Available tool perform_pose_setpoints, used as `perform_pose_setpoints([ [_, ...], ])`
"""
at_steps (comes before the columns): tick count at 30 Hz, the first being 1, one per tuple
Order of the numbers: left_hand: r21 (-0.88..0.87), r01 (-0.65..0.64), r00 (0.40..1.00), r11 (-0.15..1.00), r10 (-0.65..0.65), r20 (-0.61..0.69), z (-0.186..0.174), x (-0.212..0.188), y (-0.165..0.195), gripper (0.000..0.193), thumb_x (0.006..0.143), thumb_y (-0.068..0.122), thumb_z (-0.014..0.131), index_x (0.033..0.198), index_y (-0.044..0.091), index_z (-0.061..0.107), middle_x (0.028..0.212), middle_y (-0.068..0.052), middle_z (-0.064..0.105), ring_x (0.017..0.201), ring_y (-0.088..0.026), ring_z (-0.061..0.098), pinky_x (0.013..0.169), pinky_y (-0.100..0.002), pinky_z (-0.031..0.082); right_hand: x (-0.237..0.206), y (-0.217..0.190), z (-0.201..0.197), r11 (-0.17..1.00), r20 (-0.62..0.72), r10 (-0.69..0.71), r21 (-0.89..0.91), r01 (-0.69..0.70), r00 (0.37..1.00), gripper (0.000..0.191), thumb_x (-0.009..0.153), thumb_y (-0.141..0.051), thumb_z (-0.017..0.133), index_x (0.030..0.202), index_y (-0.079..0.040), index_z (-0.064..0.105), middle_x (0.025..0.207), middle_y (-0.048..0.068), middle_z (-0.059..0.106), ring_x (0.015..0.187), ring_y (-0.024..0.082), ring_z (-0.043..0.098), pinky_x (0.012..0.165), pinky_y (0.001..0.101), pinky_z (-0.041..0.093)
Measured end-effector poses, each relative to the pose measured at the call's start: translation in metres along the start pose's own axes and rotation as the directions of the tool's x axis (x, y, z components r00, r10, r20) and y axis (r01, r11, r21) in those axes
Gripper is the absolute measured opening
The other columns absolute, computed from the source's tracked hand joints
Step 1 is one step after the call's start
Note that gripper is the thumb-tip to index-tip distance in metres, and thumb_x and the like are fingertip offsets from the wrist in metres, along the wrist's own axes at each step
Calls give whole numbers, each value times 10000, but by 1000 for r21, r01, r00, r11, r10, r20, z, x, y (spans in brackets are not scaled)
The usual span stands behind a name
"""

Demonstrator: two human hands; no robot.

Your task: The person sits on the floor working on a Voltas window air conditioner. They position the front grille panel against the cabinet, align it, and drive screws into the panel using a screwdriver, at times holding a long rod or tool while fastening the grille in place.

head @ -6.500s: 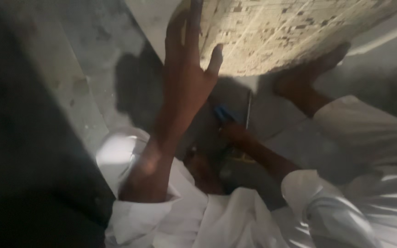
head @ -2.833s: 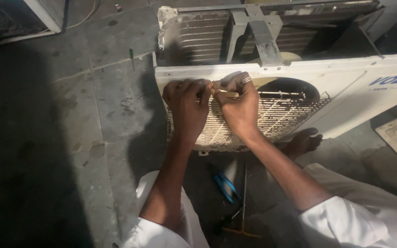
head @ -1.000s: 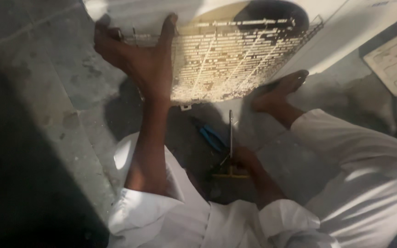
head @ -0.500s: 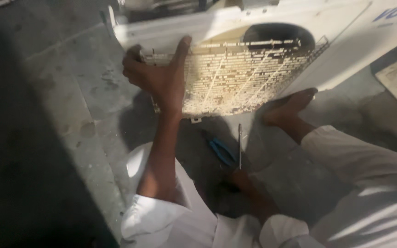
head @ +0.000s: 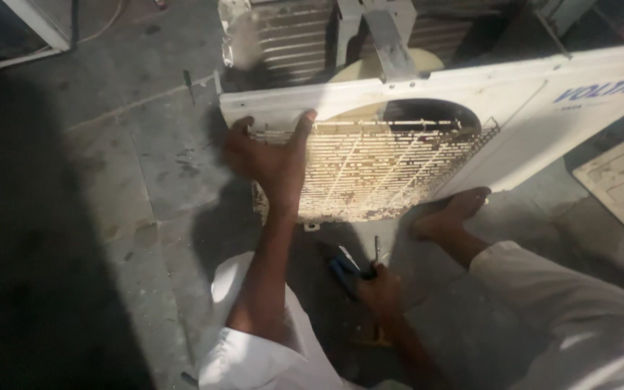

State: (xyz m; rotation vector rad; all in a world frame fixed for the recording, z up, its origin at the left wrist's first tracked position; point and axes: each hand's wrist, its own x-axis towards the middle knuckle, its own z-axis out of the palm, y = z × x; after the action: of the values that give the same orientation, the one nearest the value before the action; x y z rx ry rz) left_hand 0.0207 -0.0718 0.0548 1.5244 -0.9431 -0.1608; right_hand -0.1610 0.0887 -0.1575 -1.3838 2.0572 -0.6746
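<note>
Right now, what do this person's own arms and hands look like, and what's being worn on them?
Both hands are bare: no gloves, rings, watch or bands show. The left hand leads to a forearm bare up to a white sleeve bunched near the elbow. The right hand lies in shadow; its sleeve is out of view. A white trouser leg shows alongside.
</note>
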Motion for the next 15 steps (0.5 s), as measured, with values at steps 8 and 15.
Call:
perform_pose_setpoints([
  [8,-104,-30,999,994,27,-29,-2,4,-2,940,657,486,966,1290,-39,511,1290,-229,458,1235,-387,456,1038,-570,395,-42,-128,-79,699,-451,-248,529,481,857,217,822,-73,753,944,-3,587,793,79,672,731,70,601,645,284,521],
  [15,-74,27,1000,997,-28,-8,-7,2,7,944,647,497,955,1293,-27,510,1299,-238,453,1239,-419,448,1036,-589,375,-19,-198,-113,831,-374,-352,296,470,858,173,928,-113,752,1004,30,689,738,132,718,634,138,629,582,317,507],
])
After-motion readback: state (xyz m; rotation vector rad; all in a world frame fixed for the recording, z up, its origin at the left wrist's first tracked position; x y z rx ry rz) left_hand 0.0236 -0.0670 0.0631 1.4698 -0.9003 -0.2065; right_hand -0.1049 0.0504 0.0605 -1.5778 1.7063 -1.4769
